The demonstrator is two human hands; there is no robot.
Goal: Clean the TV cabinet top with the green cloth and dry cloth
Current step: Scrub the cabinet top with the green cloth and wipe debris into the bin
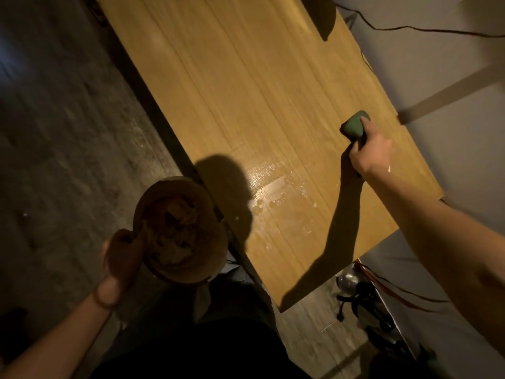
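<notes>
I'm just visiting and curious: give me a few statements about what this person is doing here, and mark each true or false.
1. The right hand holds a green cloth on the cabinet top. True.
2. The left hand is empty. False: it holds a round wooden bowl off the cabinet's edge, over the floor.
3. Part of the cabinet top looks wet. True: a shiny wet patch lies near its middle.
4. The green cloth lies on the wet patch. False: it is apart from it, nearer the wall.
5. A dark cable runs along the wall. True.
</notes>
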